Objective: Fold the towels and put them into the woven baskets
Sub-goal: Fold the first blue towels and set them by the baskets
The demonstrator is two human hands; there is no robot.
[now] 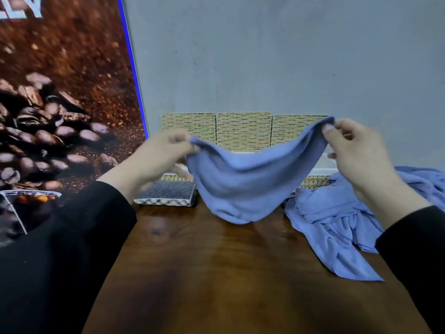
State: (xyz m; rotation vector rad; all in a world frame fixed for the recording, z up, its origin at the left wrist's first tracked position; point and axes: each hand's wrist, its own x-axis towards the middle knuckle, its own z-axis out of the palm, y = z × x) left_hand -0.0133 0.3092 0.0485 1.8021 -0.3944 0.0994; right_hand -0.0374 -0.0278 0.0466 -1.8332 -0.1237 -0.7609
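You hold a blue towel stretched above the wooden table.

Your left hand and right hand each pinch a top corner; it sags before the woven baskets, beside crumpled towels.

table: dark wood | poster: coffee beans, left | wall: grey | checked pad: on table
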